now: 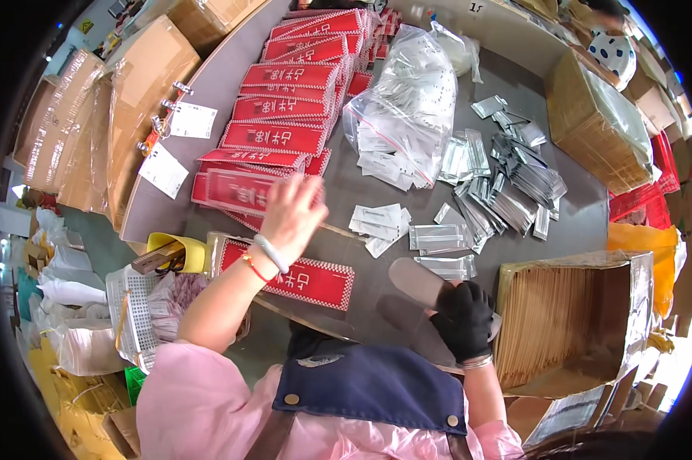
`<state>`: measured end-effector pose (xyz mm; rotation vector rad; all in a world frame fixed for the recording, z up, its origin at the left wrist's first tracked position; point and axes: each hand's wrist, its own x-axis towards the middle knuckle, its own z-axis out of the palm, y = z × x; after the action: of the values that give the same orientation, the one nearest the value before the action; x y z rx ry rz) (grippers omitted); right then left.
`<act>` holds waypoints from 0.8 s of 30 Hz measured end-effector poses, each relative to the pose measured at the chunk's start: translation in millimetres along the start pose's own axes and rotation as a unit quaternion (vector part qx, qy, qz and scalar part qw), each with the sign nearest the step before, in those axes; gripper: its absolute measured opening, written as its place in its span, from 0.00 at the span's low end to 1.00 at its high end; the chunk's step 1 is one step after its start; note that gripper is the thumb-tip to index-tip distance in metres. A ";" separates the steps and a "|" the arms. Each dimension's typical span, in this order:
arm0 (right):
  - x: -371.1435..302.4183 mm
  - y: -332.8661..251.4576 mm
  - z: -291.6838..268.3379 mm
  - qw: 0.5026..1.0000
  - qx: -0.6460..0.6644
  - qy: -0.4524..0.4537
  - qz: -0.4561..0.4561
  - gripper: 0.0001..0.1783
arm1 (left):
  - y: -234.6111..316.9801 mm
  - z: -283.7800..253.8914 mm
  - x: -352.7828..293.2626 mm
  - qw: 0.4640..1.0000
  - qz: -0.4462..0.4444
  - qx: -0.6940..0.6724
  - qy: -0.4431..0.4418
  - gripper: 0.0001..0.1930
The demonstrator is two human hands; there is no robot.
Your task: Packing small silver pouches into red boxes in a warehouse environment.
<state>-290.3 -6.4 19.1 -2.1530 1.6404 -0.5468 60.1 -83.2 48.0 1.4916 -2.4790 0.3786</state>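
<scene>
Holding the bare left hand [294, 211] at red packets [275, 138] overlapped on the tabletop [515, 80], perhaps for easy picking, with fingers too blurred to judge, and curling the gloved right hand [466, 320] by a rounded grey piece [413, 278], grip unclear.

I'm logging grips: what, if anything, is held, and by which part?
Right hand: apparently a grey flat piece, behind its protruding round end. Left hand: blurred over red packets; grip unclear.

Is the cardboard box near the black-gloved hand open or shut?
Open. The cardboard box near the gloved right hand has nothing covering its mouth, and its inner walls are visible.
</scene>
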 end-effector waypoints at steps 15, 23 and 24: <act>4.6 -27.5 11.8 0.987 -0.037 -0.127 -0.088 0.33 | 96.2 57.1 -91.1 0.910 -0.300 -0.277 -0.068 0.48; 14.3 -47.1 81.7 0.984 0.055 -0.121 -0.122 0.38 | 92.9 46.2 -77.2 0.910 -0.275 -0.279 -0.135 0.44; 15.2 -46.6 83.0 0.983 0.086 -0.101 -0.127 0.39 | 88.5 50.6 -68.3 0.912 -0.269 -0.280 -0.131 0.44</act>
<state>-205.4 -4.3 -26.4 -2.2193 1.1782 -0.5011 10.0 -3.5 -30.7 1.9229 -1.9468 -0.6135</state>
